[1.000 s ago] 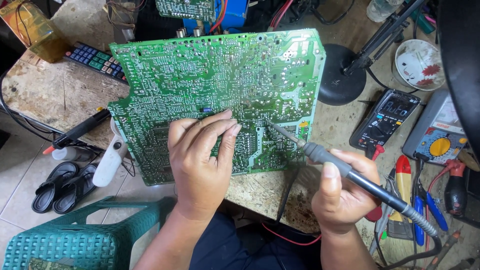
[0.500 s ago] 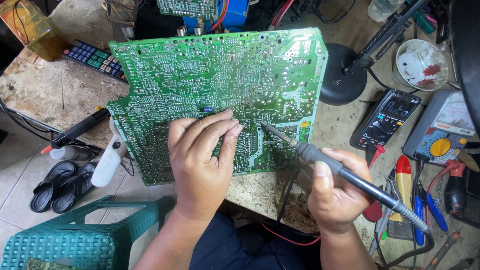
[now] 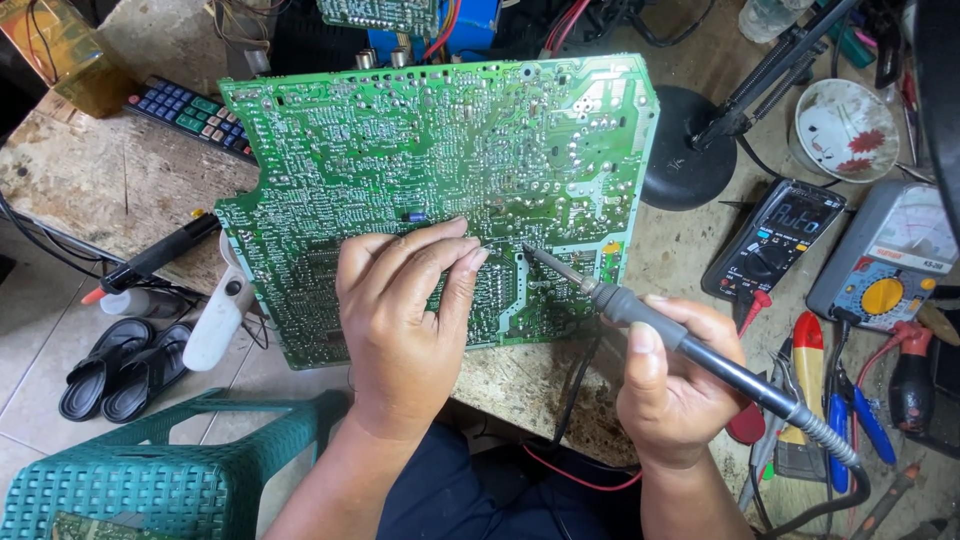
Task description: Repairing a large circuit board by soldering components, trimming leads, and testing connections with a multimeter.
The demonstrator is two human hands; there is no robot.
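Left hand (image 3: 405,310) fingers curled, pressing green circuit board (image 3: 440,180) | right hand (image 3: 675,375) gripping soldering iron (image 3: 690,340), tip on board

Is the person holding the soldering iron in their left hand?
No, the soldering iron is in the right hand; the left hand rests on the green circuit board.

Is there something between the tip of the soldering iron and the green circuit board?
Nothing visible. The soldering iron in the right hand has its tip at the green circuit board; the left hand rests beside it, fingertips left of the tip.
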